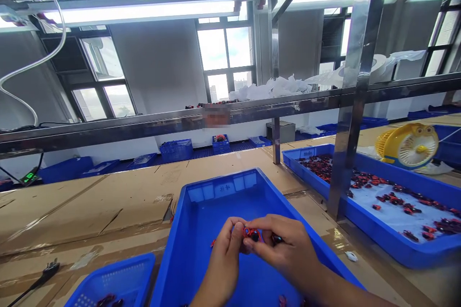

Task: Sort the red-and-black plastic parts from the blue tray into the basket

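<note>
Both my hands meet over a blue plastic tray (pixel 201 192) in front of me. My left hand (pixel 223 261) and my right hand (pixel 284 249) pinch the same small red and black part (pixel 253 234) between their fingertips. The fingers of both hands are closed on it. A few more small red parts lie in the tray near my wrists.
A second blue tray (pixel 392 244) at the right holds several small red and black parts. A small blue basket (pixel 118 278) sits at the lower left. A yellow fan (pixel 408 146), a steel post (pixel 347 105), a steel shelf rail (pixel 144 127) and a black plug (pixel 48 271) surround the cardboard-covered bench.
</note>
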Demonstrator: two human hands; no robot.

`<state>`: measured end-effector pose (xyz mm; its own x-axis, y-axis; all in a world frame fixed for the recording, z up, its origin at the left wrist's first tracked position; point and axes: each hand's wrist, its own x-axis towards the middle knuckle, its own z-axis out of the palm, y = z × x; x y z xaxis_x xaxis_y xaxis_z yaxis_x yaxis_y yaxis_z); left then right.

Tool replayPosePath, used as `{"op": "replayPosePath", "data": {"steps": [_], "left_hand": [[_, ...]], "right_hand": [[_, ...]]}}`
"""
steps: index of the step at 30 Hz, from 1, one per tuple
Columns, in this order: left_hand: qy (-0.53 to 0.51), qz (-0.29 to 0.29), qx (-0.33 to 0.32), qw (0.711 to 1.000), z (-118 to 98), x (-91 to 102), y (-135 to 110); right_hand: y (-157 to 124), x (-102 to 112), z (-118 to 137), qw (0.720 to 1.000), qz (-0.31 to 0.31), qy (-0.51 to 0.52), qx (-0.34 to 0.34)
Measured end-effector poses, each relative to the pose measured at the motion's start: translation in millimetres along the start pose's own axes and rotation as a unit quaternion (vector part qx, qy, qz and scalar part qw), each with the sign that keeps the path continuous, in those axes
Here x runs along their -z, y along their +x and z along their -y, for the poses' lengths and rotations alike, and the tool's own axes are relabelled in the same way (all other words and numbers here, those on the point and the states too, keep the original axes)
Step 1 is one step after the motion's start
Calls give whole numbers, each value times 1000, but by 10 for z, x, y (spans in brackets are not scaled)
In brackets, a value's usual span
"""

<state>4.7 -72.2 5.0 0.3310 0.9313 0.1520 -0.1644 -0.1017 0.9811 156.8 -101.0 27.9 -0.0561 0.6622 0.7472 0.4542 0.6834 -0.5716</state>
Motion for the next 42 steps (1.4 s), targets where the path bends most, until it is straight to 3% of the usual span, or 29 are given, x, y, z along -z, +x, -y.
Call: {"op": "replayPosePath", "data": {"steps": [6,12,15,18,20,21,23,25,28,31,34,37,40,42], "left_hand": [[75,-65,-37,994,-179,85,39],[28,-107,-84,990,-281,152,9],[42,-149,-119,981,-312,111,-49],[59,-209,-141,966,-350,41,-117],[72,-235,-162,956,-384,-3,-158],[80,-243,-179,950,-403,-21,-177],[94,-250,-217,939,-440,-48,-209],[116,-249,-241,931,-469,-63,-234],[164,-239,-240,927,-482,-80,-252],[144,-235,-245,930,-467,-110,-238],[120,-215,-249,937,-452,-146,-211],[124,-153,-207,958,-422,-156,-195],[167,-78,-154,971,-335,-122,-201],[202,-64,-125,969,-249,-73,-207]], "right_hand": [[0,-6,-49,999,-31,-16,-15],[-16,76,-43,985,-62,-42,156],[-35,107,-9,978,-54,-49,193],[-44,88,4,988,-53,-9,143],[-29,42,-22,993,-62,99,-2],[-14,11,-50,975,-66,186,-104],[30,-57,-127,890,-68,354,-279],[79,-117,-220,814,-69,452,-357],[130,-156,-335,773,-67,504,-379],[123,-131,-382,723,-39,556,-408],[50,-122,-392,671,19,589,-450],[-67,-223,-440,626,91,590,-502],[-177,-394,-558,606,146,568,-538],[-222,-475,-656,605,180,547,-551]]}}
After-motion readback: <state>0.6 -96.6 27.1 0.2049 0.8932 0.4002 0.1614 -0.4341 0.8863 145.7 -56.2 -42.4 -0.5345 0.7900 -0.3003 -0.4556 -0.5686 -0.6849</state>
